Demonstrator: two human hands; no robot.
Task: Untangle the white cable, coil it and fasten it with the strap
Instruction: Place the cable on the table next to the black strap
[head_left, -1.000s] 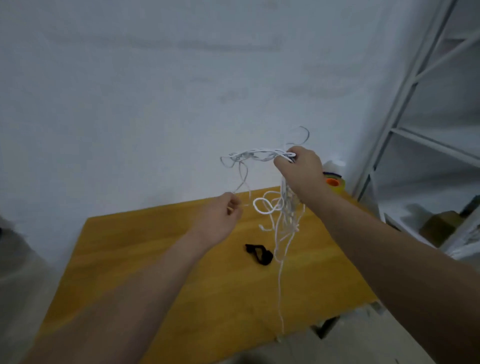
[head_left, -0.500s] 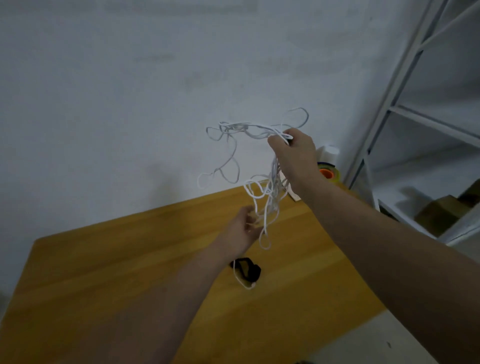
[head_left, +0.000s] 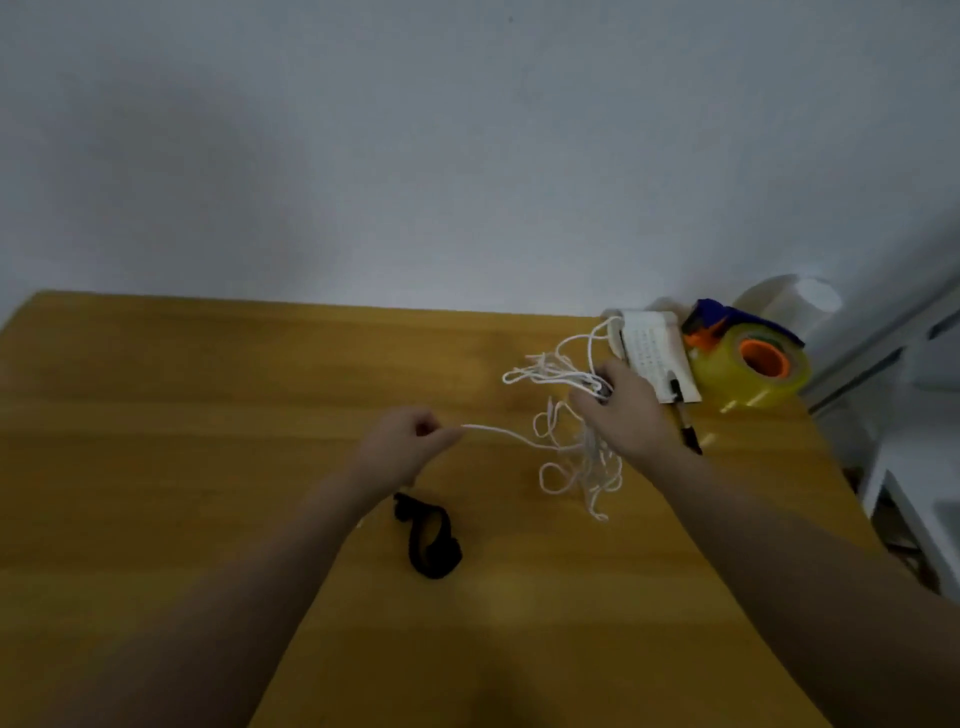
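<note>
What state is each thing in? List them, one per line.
Cable: tangled, held off the table, one strand pulled out leftward.
Strap: lying on the table, untouched.
Left hand: pinching the strand.
Right hand: closed on the cable bundle.
Tape roll: lying at the table's far right corner.

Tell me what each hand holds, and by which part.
Both hold the white cable: the left hand pinches one strand pulled out sideways; the right hand grips the tangled bunch near its top.

the white pad (head_left: 655, 358) carries rows of print, too blurred to read.
</note>
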